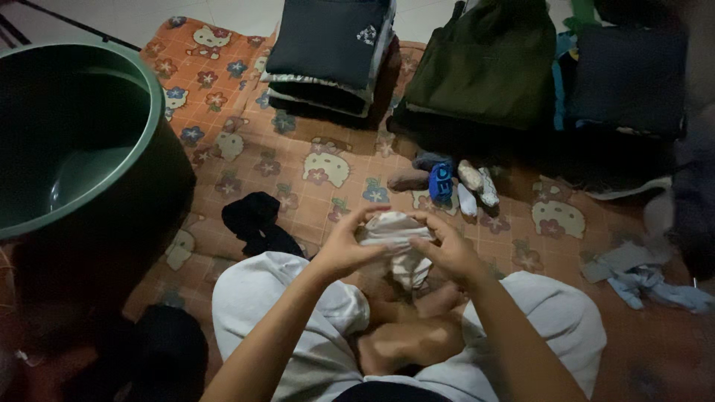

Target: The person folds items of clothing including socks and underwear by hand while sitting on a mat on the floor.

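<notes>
— Rolling that pale cloth [393, 237] goes best if both hands stay level, I think. The left hand [344, 249] pinches one end, fingers curled shut on it; the right hand [447, 249] is closed on the other end, thumb on top. The cloth sits between them, held up over the crossed legs, with a loose tail hanging below.

— What should they mind?

— Keep the tension even, tuck the tail in, and press with the thumbs so the bundle doesn't spring open. It looks soft and thin, likely knit, so it should crumple easily.

— And around them?

— A limp dark garment [257, 223] lies on the mat [298, 160] just left of the knee. The mat is flat, orange, printed with flowers and cartoon cats. On the left stands a big green tub [141, 97], smooth, round and rigid. Further out, a row of rolled socks [447, 182], one blue, the others pale. At the right, crumpled light-blue cloth [655, 286]. Farthest, a squared dark folded stack [328, 45] and an olive bag [484, 63].
</notes>
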